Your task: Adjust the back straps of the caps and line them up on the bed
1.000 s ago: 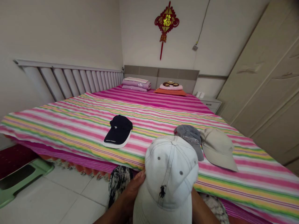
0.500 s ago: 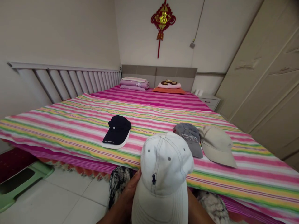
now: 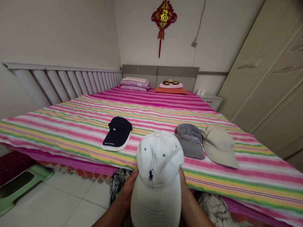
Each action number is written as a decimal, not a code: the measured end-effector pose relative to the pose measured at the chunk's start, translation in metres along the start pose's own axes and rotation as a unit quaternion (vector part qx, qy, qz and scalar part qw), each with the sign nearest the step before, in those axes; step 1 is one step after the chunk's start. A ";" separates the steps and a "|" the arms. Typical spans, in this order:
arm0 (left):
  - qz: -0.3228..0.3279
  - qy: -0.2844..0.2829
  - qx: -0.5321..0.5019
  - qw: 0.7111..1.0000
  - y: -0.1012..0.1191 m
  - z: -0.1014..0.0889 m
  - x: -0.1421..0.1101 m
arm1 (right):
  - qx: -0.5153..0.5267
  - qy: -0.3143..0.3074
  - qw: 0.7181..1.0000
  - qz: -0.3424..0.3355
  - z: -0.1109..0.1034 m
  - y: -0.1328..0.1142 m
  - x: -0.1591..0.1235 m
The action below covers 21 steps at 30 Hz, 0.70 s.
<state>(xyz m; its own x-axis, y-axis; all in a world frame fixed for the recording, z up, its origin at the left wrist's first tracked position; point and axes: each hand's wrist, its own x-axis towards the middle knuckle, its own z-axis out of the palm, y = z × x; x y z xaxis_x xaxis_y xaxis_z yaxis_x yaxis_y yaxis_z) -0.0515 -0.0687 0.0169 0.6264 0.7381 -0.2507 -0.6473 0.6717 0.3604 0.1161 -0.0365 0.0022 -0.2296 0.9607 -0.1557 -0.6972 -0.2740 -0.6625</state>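
Note:
Between my two hands is a white baseball cap (image 3: 159, 164) with a small dark embroidered emblem, its brim pointing down towards me. My left hand (image 3: 129, 189) grips its left side and my right hand (image 3: 186, 186) its right side; most fingers are hidden behind the cap. On the bed beyond, a navy cap (image 3: 119, 129) with a white brim edge lies to the left. A grey cap (image 3: 190, 143) with white lettering lies to the right, touching a beige cap (image 3: 219, 146) beside it.
A striped sheet (image 3: 78, 126) covers the bed. Folded purple bedding (image 3: 134, 84) and a pink folded item (image 3: 170, 85) rest by the headboard (image 3: 175, 73). A green stool (image 3: 26, 186) stands at lower left, a metal rail (image 3: 71, 82) along the left wall, a wardrobe (image 3: 265, 85) at right.
The white cap, held in both hands, has moved slightly left and now looks a little smaller. More of my right hand shows beside it. The caps on the bed have stayed put.

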 end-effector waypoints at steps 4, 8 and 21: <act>-0.002 -0.036 -0.004 0.999 0.006 -0.004 0.005 | 0.029 -0.056 0.992 0.113 0.004 -0.009 -0.001; 0.046 -0.001 0.003 0.999 0.014 -0.007 0.017 | 0.075 -0.057 0.987 0.129 0.000 -0.008 -0.001; 0.149 -0.040 0.107 0.982 0.082 -0.022 0.146 | -0.090 0.108 0.989 -0.045 -0.030 -0.035 0.039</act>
<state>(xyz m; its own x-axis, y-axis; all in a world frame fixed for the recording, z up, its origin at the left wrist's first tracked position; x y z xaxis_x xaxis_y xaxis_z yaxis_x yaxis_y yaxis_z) -0.0227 0.0961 -0.0101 0.4611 0.8866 -0.0375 -0.7062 0.3922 0.5895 0.1520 0.0121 -0.0032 -0.0083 0.9730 -0.2307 -0.5715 -0.1939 -0.7974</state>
